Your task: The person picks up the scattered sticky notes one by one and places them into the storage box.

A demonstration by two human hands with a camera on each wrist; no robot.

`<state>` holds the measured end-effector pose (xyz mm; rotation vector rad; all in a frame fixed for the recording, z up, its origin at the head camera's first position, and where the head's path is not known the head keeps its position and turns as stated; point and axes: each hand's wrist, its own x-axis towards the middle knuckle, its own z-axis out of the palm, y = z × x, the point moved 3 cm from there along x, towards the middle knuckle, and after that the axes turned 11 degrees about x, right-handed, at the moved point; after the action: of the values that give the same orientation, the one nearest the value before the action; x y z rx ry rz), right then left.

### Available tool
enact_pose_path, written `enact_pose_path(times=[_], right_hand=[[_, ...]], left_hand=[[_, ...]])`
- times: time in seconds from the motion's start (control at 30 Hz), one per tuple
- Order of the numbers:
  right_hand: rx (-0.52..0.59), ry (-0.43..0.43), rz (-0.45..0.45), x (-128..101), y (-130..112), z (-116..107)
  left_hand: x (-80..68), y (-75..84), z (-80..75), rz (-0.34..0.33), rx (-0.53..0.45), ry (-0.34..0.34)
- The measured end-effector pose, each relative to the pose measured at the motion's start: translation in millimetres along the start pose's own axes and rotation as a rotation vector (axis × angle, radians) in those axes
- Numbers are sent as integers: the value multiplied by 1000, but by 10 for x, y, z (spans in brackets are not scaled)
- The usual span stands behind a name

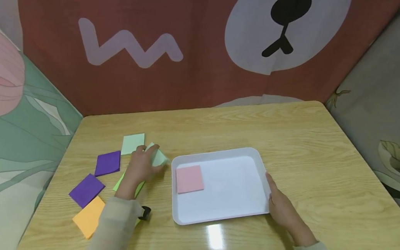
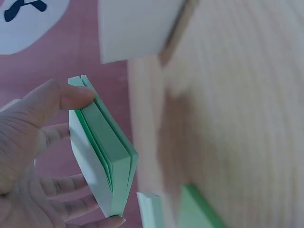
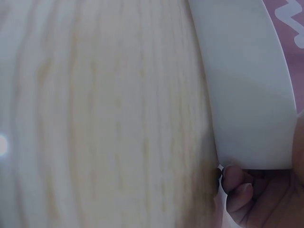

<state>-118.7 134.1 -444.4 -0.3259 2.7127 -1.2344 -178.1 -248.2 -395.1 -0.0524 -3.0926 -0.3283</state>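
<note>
My left hand (image 1: 140,167) pinches a pale green folded paper square (image 1: 158,157) just left of the tray. In the left wrist view the square (image 2: 102,149) is tilted up off the table, its layered edges showing between thumb and fingers. The white tray (image 1: 236,205) lies on the table with a pink paper square (image 1: 190,179) inside, at its left end. At the tray's right side my right hand (image 1: 282,208) grips the wall. The right wrist view shows curled fingertips (image 3: 237,183) at the tray's lower corner; most of the thumb is cut off there.
Another pale green square (image 1: 133,144) lies behind the left hand. Two purple squares (image 1: 108,163) and an orange one (image 1: 90,216) lie to its left, the orange partly behind the sleeve. A lime green square (image 1: 140,188) is partly hidden under the left wrist. Fabric hangs behind the wooden table (image 1: 323,157).
</note>
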Motion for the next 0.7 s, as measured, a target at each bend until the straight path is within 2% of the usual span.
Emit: enact_pose_path(times=[0.1,0.2,0.4,0.7], right_hand=[[2,4,0,3,-7,2],[2,3,3,3,-9,4],[2,-3,12,5,-1,11],[2,0,16,14,3,11]], left_hand=[[-25,54,-79,29,-15,45],[-65,144,-126,64,-37,60],[-142,323,-143,111,-68,66],[-210,537,-76,183,-68,35]])
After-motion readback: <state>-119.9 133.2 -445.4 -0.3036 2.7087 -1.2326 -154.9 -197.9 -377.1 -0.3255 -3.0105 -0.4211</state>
